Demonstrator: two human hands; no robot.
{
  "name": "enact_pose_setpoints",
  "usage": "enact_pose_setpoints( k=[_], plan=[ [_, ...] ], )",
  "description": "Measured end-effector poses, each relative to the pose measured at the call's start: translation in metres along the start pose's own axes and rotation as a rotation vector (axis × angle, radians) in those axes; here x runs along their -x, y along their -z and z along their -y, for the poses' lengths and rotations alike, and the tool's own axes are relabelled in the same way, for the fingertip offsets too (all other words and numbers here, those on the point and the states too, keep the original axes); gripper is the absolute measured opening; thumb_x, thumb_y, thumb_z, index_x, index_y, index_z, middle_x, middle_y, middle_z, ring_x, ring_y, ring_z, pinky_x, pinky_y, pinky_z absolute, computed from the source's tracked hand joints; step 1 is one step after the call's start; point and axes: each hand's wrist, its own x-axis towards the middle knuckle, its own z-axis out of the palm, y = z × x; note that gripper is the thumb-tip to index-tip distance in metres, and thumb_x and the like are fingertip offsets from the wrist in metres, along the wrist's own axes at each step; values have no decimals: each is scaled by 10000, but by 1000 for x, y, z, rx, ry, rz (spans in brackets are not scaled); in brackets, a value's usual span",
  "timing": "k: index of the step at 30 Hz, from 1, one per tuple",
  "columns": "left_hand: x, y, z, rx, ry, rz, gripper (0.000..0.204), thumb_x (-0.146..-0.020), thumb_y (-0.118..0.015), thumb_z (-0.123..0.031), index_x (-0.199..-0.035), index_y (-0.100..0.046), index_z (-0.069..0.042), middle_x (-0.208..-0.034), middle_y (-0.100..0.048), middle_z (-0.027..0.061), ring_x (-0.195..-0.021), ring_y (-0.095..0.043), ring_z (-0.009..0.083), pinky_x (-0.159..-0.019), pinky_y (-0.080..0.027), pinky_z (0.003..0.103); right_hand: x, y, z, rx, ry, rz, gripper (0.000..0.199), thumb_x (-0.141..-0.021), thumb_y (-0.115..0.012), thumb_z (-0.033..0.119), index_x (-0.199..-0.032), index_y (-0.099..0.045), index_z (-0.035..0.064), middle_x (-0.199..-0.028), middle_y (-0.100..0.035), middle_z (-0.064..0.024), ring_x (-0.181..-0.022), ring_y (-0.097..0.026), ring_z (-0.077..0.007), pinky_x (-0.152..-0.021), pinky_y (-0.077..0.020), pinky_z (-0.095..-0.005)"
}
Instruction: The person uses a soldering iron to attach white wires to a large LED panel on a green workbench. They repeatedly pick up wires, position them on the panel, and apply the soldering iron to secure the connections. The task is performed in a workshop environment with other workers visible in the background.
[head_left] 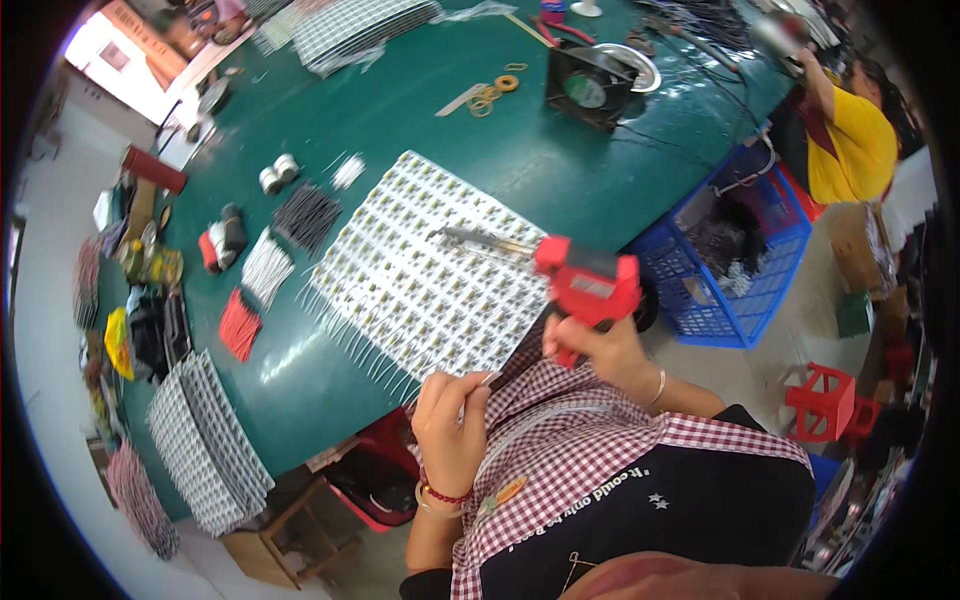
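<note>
A large white panel of small circuit boards (430, 260) lies tilted on the green table in front of me. Thin white wires (365, 348) stick out along its near left edge. My right hand (612, 352) is wrapped round the grip of a red soldering gun (588, 284). Its long metal nose reaches left over the panel; whether the tip touches is unclear. At the panel's near corner my left hand (448, 418) is closed, thumb and fingers pinched together. Something small and pale shows at those fingertips, too small to name.
Left of the panel lie bundles of black wires (306, 216), white wires (267, 268) and red wires (240, 325). Stacked panels (205, 440) sit at the table's left edge. A black fan (588, 88) stands at the back. To the right are a blue crate (735, 250) and a person in yellow (855, 140).
</note>
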Motion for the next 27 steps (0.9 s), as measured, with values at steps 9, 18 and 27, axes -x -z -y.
enact_pose_setpoints(
  k=[9, 18, 27],
  plan=[
    [-56, 49, -64, -124, -459, 44, 188, -662, -731, 60, -803, -675, -52, -894, -670, 67, -849, -623, 242, -706, -475, 321, -92, 95, 5, -404, 220, 44, 352, -985, -591, 252, -1224, -526, 1, -880, -627, -95, -933, -642, -246, -935, -505, -425],
    [-86, 37, -130, -159, -1003, 14, 149, -714, -671, -126, -755, -625, 10, -1139, -659, 154, -1214, -571, 305, -982, -444, 472, -114, 106, 1, -628, 120, 145, 313, -960, -609, 177, -1203, -540, -6, -818, -618, -110, -1079, -613, -297, -1117, -396, -499],
    [-91, 17, -136, 157, -948, 137, 152, -714, -673, -135, -734, -626, 9, -1060, -672, 148, -1174, -595, 302, -973, -450, 486, -117, 127, 4, -554, 112, 97, 312, -950, -617, 158, -1203, -543, -9, -814, -620, -105, -1083, -614, -306, -1109, -410, -498]
  ],
)
